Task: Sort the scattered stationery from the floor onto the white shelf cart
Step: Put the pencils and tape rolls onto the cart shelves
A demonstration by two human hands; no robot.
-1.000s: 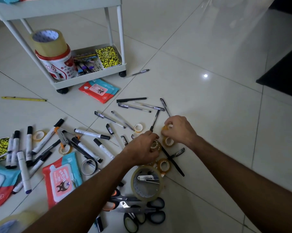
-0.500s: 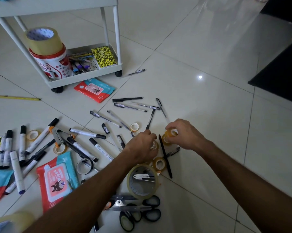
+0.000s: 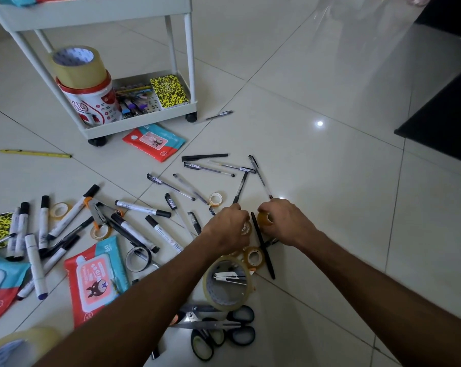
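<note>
A: Right hand (image 3: 283,222)?
B: Fingers curled round a small amber tape roll (image 3: 265,218), low over the floor tiles (image 3: 330,207).
A: Left hand (image 3: 228,226)?
B: Curled over a small clear tape roll (image 3: 246,229) — a black pen (image 3: 262,245) lies between the two hands.
A: Nearby stationery?
B: Another small roll (image 3: 253,257) and a large tape roll (image 3: 225,287) just below the hands; scissors (image 3: 218,327) nearer the camera; markers (image 3: 144,208) to the left.
A: Cart?
B: White shelf cart (image 3: 141,125) upper left, well apart — brown tape (image 3: 78,66) stacked on its bottom shelf.

Both arms outstretched, left hand (image 3: 228,229) and right hand (image 3: 285,221) curled, knuckles up
</note>
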